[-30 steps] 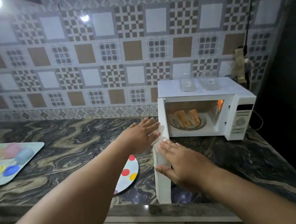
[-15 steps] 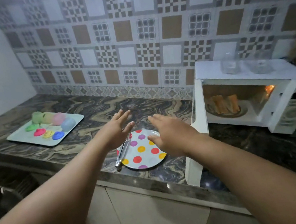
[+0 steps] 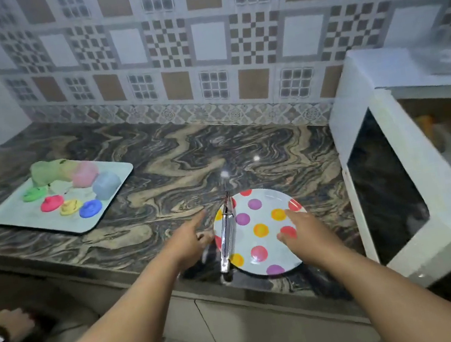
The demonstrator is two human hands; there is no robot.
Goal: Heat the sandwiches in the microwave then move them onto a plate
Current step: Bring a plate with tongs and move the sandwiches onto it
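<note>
Reaching down toward the near edge of the tabletop (image 3: 158, 163), both hands hover with nothing grasped. The left hand (image 3: 190, 243) has its forefinger stretched forward and the other fingers loosely bent, just left of the metal tongs (image 3: 226, 237); it looks about to take them, though I cannot tell whether it touches them. The right hand (image 3: 305, 232) lies relaxed and spread over the right side of the polka-dot plate (image 3: 258, 216), probably to steady or slide it.

The tongs rest along the plate's left rim, handle end toward the person, likely left there for lifting hot food. No sandwich is on the plate.

To the right the microwave (image 3: 398, 75) stands with its door (image 3: 396, 191) swung open toward the near side. Inside, a blurred orange-brown shape at the frame edge is probably the sandwiches (image 3: 425, 124), so the transfer appears not yet begun.

Farther left, a pale tray (image 3: 114, 185) carries coloured lumps and discs, well apart from the plate. Patterned wall tiles (image 3: 210, 43) close the far side.
</note>
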